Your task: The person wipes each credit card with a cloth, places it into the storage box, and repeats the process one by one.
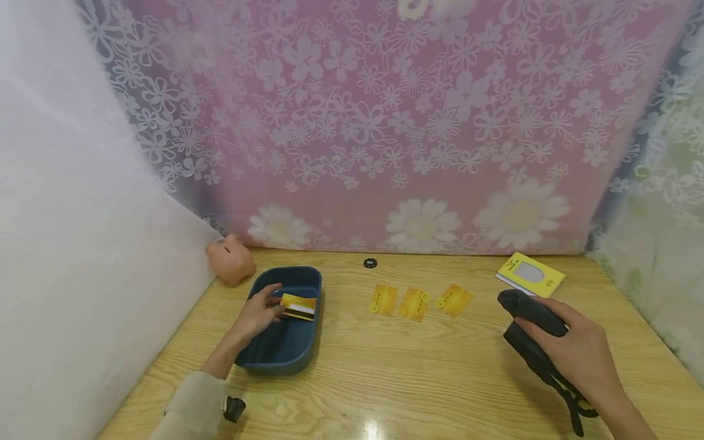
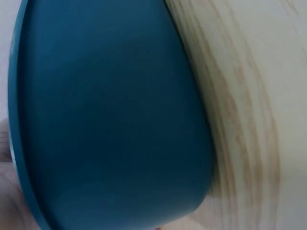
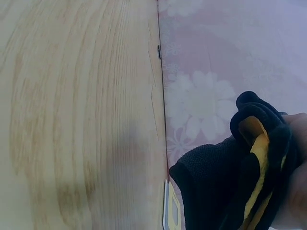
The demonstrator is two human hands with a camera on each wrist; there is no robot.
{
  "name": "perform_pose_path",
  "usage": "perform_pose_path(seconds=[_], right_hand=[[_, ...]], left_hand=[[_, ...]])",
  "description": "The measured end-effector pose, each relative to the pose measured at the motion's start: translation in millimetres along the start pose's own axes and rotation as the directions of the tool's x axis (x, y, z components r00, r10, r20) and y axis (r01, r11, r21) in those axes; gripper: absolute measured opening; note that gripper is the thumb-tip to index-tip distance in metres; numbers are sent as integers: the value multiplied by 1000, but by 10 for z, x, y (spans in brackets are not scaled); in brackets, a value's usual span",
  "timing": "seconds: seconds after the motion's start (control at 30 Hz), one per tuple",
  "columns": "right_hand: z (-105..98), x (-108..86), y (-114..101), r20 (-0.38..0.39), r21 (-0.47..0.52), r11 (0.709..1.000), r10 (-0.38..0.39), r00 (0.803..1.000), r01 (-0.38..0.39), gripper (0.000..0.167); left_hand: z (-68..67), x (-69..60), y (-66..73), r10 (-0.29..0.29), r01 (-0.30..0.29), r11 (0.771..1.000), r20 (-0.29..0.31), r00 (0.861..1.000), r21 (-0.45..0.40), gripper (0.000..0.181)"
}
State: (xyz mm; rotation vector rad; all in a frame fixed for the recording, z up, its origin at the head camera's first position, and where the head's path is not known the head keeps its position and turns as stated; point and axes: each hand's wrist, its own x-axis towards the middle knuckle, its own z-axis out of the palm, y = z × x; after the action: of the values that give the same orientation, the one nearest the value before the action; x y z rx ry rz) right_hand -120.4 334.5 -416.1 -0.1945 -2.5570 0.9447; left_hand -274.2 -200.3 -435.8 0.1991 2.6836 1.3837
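My left hand (image 1: 258, 315) is over the blue bin (image 1: 283, 368) and pinches an orange card (image 1: 299, 307) with a dark stripe and a white strip. In the left wrist view the bin's outer side (image 2: 115, 115) fills much of the frame, and part of the hand (image 2: 12, 196) shows at its edge. On the right, my right hand (image 1: 585, 351) grips a bunched dark cloth item (image 1: 530, 315) above the table. The right wrist view shows that item (image 3: 211, 177) with yellow parts in its folds, held by the hand (image 3: 292, 182).
Three orange cards (image 1: 384, 300) lie mid-table, with a black chip (image 1: 371, 263) behind them. A yellow booklet (image 1: 530, 274) lies at the back right. A pink piggy bank (image 1: 231, 261) stands behind the bin at left. A small black object (image 1: 234, 409) is by the left sleeve.
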Motion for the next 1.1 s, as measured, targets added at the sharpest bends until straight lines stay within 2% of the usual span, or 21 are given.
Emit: perform_pose_path(seconds=[0.33,0.5,0.63,0.8,0.9,1.1], right_hand=[[18,16,-32,14,6,1000,-20,1000,20,67],[48,2,-59,16,14,1000,-12,1000,11,69],[62,-9,-74,15,23,1000,-17,1000,16,66],[94,-19,-109,34,42,999,0,999,-1,64],[126,-20,-141,44,46,999,3,999,-5,64],[187,-18,-216,47,61,998,-25,999,22,60]], left_hand=[[-16,6,28,24,-25,993,9,1000,117,58],[-16,21,71,60,-60,991,-3,998,124,57],[39,24,193,99,-97,990,-15,995,99,54],[207,37,459,177,-177,983,-7,984,50,53],[349,68,633,233,-233,972,15,972,24,52],[675,172,927,268,-268,963,106,958,-14,49]])
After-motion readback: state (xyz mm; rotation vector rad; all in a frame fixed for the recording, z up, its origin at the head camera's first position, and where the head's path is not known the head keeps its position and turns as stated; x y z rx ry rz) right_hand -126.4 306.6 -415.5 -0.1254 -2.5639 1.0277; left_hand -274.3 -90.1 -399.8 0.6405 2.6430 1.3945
